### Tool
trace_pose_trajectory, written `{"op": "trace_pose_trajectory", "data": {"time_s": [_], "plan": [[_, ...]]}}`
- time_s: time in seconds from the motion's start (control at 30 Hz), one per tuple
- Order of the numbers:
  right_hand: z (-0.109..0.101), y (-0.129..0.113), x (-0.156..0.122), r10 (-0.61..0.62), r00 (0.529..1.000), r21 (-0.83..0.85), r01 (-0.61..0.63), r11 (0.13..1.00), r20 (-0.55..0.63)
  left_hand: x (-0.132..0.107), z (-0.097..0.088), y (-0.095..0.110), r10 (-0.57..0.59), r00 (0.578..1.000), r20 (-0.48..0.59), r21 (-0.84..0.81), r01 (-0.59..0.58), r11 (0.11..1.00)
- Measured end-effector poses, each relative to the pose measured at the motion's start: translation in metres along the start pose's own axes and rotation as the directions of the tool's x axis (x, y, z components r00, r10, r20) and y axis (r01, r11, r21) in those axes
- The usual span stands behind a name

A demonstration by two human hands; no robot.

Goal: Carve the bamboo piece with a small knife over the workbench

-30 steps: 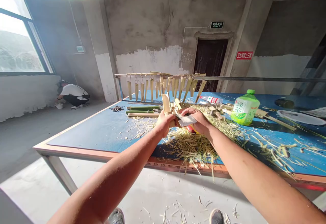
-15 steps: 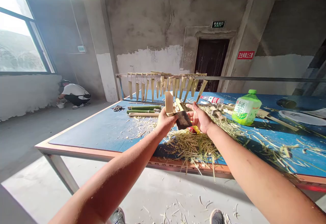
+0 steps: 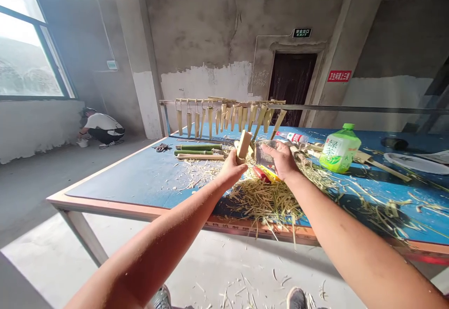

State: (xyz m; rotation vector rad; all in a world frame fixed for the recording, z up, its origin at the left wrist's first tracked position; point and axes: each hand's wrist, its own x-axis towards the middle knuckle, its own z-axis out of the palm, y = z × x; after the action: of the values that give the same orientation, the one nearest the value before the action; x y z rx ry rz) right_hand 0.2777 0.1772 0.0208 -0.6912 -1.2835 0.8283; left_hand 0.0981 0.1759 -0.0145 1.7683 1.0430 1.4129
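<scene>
My left hand (image 3: 231, 168) grips a short pale bamboo piece (image 3: 243, 145) that stands upright out of my fist. My right hand (image 3: 280, 161) holds a flat dark blade (image 3: 264, 152) close beside that piece, its face turned toward me. Both hands hover above a heap of bamboo shavings (image 3: 266, 201) on the blue table (image 3: 140, 182). A red and yellow handled tool (image 3: 263, 174) lies on the shavings just under my right hand.
A rail with several cut bamboo pieces (image 3: 228, 114) hangs across the table's back. Green bamboo stalks (image 3: 198, 150) lie at the left, a green tea bottle (image 3: 339, 149) at the right. A person (image 3: 100, 128) crouches by the far wall.
Both hands rose a little. The blade went from lying flat below the bamboo to standing upright at its right side, and the bamboo piece tilted slightly.
</scene>
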Motion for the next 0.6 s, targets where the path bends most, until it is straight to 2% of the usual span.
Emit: {"op": "trace_pose_trajectory", "data": {"time_s": [0.03, 0.1, 0.17, 0.23, 0.37, 0.47, 0.53, 0.6], "plan": [[0.001, 0.000, 0.000, -0.018, 1.000, -0.014, 0.018, 1.000, 0.012, -0.001, 0.000, -0.001, 0.044, 0.999, 0.025, 0.031, -0.045, 0.999], [0.001, 0.002, 0.001, -0.041, 0.998, -0.046, 0.039, 0.998, -0.043, -0.002, 0.000, -0.001, 0.108, 0.991, 0.076, 0.063, -0.113, 0.992], [-0.001, 0.007, 0.004, -0.057, 0.987, -0.115, 0.040, 0.993, -0.147, -0.003, -0.001, 0.001, 0.128, 0.986, 0.109, 0.066, -0.136, 0.989], [-0.003, 0.013, 0.006, -0.073, 0.981, -0.204, 0.035, 0.978, -0.180, -0.005, -0.001, 0.003, 0.135, 0.984, 0.116, 0.060, -0.143, 0.988], [-0.002, 0.025, 0.005, 0.002, 1.000, -0.323, 0.000, 0.946, 0.007, -0.006, -0.002, 0.006, 0.151, 0.983, 0.103, 0.055, -0.157, 0.986], [-0.001, 0.027, 0.004, 0.073, 0.989, -0.370, -0.019, 0.929, 0.132, -0.006, -0.003, 0.006, 0.194, 0.976, 0.099, 0.103, -0.204, 0.974], [-0.004, 0.024, 0.006, 0.043, 0.993, -0.396, 0.003, 0.918, 0.108, -0.005, -0.002, 0.006, 0.210, 0.973, 0.099, 0.151, -0.223, 0.963], [-0.007, 0.022, 0.008, -0.051, 0.998, -0.425, 0.038, 0.904, -0.019, -0.005, -0.002, 0.005, 0.201, 0.974, 0.102, 0.193, -0.218, 0.957]]}}
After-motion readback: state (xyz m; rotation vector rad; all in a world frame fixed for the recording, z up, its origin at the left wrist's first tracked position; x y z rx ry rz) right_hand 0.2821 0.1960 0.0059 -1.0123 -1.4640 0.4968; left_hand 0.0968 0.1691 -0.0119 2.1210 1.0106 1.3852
